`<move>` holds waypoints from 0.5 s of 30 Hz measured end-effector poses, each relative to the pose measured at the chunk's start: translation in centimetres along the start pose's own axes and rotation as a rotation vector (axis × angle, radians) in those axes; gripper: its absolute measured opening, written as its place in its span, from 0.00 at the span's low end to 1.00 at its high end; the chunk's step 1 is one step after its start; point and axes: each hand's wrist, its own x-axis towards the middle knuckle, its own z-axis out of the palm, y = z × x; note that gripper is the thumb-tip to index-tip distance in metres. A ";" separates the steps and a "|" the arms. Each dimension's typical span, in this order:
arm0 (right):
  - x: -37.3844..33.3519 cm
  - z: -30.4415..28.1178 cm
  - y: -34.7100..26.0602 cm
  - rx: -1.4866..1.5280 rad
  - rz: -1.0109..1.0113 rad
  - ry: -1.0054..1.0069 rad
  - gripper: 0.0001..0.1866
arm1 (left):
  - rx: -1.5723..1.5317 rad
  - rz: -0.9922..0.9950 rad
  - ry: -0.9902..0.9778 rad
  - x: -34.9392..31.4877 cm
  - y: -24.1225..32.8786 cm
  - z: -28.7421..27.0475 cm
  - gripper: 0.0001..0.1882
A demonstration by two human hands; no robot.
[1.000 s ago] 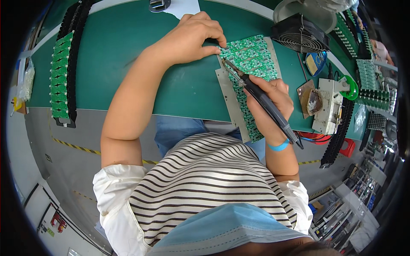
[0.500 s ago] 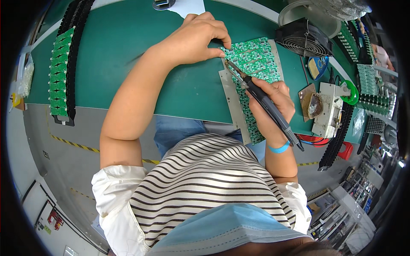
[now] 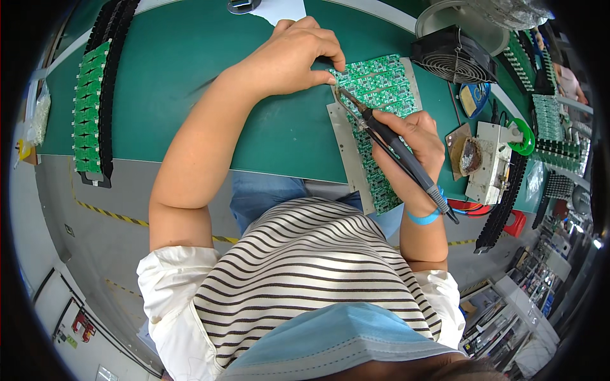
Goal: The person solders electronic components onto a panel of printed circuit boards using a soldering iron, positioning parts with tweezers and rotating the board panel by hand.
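Observation:
A panel of green circuit boards (image 3: 384,82) lies in a pale metal frame (image 3: 341,143) on the green bench, partly under my right hand. My left hand (image 3: 295,57) is at its upper left corner, with thumb and index finger curled in and pressed on the board's edge. My right hand (image 3: 413,143) is wrapped around a black soldering iron (image 3: 397,149), held slantwise over the panel. The iron's tip is at the panel's left edge, just below my left thumb. Whether it touches a joint is too small to tell.
A black fan (image 3: 454,57) stands beyond the panel. Right of it are a sponge in a blue holder (image 3: 473,98), a solder-crusted dish (image 3: 470,155), a pale metal box (image 3: 492,165) and a green spool (image 3: 522,136). A black rack of green boards (image 3: 89,117) is at far left.
My right hand has shifted slightly right, and the iron's handle has swung a little with it. The tip stays near the same corner. My left hand has barely moved.

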 end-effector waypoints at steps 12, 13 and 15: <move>1.1 -0.8 -0.7 -0.096 -0.088 -0.067 0.23 | 0.005 0.008 0.004 0.0 -0.1 0.1 0.12; 1.1 -0.8 -0.7 -0.101 -0.083 -0.066 0.23 | 0.004 0.010 0.005 0.0 -0.1 0.1 0.11; 1.1 -0.8 -0.8 -0.111 -0.074 -0.064 0.23 | 0.004 0.014 0.006 0.0 0.0 0.0 0.11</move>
